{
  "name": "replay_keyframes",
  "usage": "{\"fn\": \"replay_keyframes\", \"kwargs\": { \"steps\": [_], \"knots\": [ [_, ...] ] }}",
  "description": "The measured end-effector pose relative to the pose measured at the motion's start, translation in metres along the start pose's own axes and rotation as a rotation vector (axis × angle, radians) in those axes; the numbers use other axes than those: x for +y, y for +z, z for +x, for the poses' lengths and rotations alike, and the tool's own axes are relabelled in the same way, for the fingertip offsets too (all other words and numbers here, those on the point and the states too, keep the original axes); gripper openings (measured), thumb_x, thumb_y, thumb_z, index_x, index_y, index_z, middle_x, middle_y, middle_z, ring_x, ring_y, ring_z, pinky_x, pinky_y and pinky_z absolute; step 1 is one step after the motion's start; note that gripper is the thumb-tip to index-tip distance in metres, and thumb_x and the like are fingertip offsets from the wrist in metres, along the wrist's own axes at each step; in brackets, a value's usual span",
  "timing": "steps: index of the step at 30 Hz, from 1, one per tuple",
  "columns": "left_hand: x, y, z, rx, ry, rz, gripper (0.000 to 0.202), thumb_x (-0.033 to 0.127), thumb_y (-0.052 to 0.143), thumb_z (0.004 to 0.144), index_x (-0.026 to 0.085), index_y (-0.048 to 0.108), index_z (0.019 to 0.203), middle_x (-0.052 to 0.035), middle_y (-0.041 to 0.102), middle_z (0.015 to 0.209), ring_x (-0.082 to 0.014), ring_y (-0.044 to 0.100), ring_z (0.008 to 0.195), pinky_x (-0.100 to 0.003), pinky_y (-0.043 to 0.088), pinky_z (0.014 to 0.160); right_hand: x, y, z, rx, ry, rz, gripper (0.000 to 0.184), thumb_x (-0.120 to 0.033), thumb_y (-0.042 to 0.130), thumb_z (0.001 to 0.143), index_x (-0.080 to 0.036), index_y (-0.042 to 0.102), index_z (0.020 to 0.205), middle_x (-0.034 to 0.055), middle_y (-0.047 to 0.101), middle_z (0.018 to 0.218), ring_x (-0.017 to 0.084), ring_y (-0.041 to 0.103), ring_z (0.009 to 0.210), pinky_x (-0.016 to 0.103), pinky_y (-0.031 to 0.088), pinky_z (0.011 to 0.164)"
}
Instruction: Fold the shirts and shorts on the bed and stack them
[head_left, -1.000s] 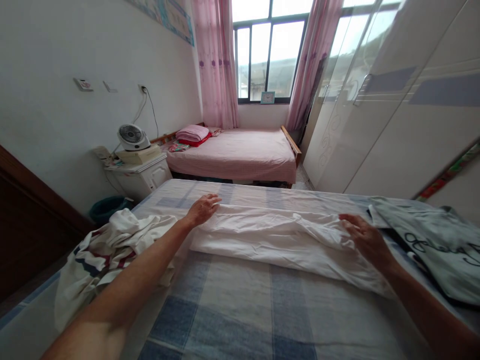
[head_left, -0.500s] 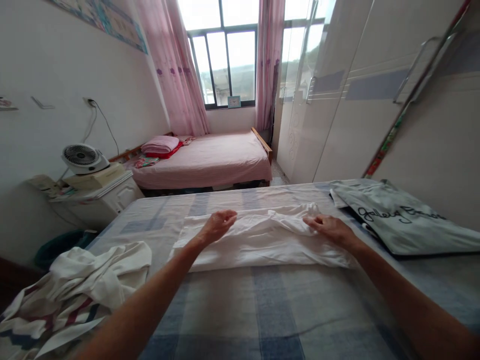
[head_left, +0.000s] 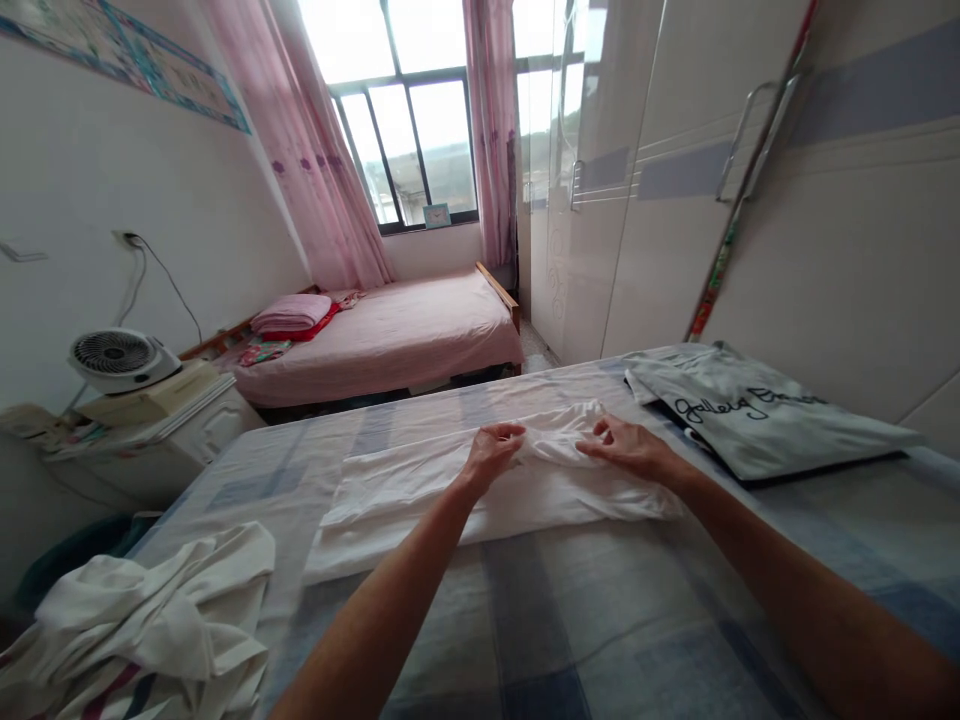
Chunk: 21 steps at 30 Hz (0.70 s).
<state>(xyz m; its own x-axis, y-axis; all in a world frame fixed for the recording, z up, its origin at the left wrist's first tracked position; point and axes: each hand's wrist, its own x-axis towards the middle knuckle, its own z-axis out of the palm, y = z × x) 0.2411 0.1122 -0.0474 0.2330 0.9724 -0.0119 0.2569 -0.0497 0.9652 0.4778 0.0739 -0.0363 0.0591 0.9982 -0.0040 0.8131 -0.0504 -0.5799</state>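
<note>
A white garment (head_left: 420, 500), folded into a long strip, lies across the checked bedsheet (head_left: 420, 620) in front of me. My left hand (head_left: 495, 450) is closed, its fingers pinching the cloth near the middle of the upper edge. To its right, my right hand (head_left: 626, 447) also pinches the fabric, thumb and fingers together, where it is bunched and wrinkled. A short stretch of gathered cloth shows between the two hands. The garment's left end lies flat, and its right end is creased beneath my right wrist.
A folded grey-green shirt (head_left: 757, 415) with black lettering lies at the right. A crumpled white garment (head_left: 165, 610) with dark stripes is at the left. Beyond stand a pink bed (head_left: 390, 330), a white fan (head_left: 120, 360) on a cabinet, and a tall wardrobe (head_left: 637, 230).
My left hand has moved right along the white garment, closer to my right hand. The cloth between them is gathered differently. My view has turned slightly to the right.
</note>
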Motion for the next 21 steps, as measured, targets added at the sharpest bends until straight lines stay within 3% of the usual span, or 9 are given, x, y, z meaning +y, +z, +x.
{"fn": "replay_keyframes", "kwargs": {
  "steps": [4,7,9,12,15,21],
  "knots": [
    [0.004,-0.004,-0.015,-0.003,0.031,-0.171,0.028,0.026,0.063,0.070,0.011,0.073,0.092,0.0009,0.058,0.059,-0.0057,0.044,0.051,-0.018,0.035,0.050,-0.007,0.005,0.002,0.111,-0.177,0.231,0.031,-0.032,0.053,0.075,-0.021,0.053,0.104,-0.0009,0.064,0.076,0.014,0.060,0.069,0.024,0.043,0.065],
    [0.004,-0.010,-0.025,-0.021,0.049,-0.201,0.026,0.028,0.064,0.068,0.012,0.074,0.087,-0.0008,0.062,0.063,-0.0079,0.049,0.056,-0.020,0.040,0.056,-0.009,0.003,0.004,0.182,-0.154,0.339,0.026,-0.028,0.049,0.077,-0.020,0.051,0.101,-0.0016,0.062,0.073,0.014,0.061,0.068,0.024,0.044,0.065],
    [0.001,-0.013,-0.028,-0.048,0.030,-0.155,0.025,0.025,0.064,0.067,0.012,0.074,0.086,-0.0011,0.062,0.062,-0.0087,0.050,0.056,-0.021,0.040,0.056,-0.007,-0.001,0.003,0.134,-0.100,0.268,0.024,-0.033,0.050,0.079,-0.019,0.053,0.099,0.0000,0.064,0.073,0.014,0.062,0.068,0.024,0.043,0.065],
    [-0.004,-0.014,-0.029,-0.059,0.052,-0.093,0.024,0.020,0.063,0.066,0.011,0.073,0.086,-0.0011,0.063,0.062,-0.0093,0.051,0.056,-0.021,0.039,0.056,-0.004,-0.002,0.000,0.005,-0.026,0.134,0.040,-0.047,0.058,0.075,-0.019,0.056,0.103,0.0030,0.067,0.080,0.016,0.062,0.070,0.026,0.043,0.065],
    [-0.008,-0.011,-0.026,-0.007,0.097,-0.084,0.023,0.017,0.062,0.065,0.013,0.074,0.085,-0.0021,0.065,0.069,-0.0103,0.054,0.061,-0.021,0.040,0.059,-0.004,0.006,-0.002,-0.040,-0.089,0.167,0.046,-0.042,0.061,0.072,-0.020,0.054,0.111,0.0022,0.067,0.083,0.017,0.062,0.074,0.025,0.044,0.068],
    [-0.014,-0.004,-0.020,0.050,0.160,-0.084,0.022,0.016,0.059,0.068,0.013,0.072,0.086,-0.0001,0.062,0.064,-0.0093,0.052,0.058,-0.021,0.040,0.059,-0.012,0.015,0.002,0.227,-0.194,0.376,0.028,-0.031,0.048,0.078,-0.020,0.052,0.104,0.0022,0.062,0.087,0.013,0.059,0.072,0.023,0.045,0.065]
  ]
}}
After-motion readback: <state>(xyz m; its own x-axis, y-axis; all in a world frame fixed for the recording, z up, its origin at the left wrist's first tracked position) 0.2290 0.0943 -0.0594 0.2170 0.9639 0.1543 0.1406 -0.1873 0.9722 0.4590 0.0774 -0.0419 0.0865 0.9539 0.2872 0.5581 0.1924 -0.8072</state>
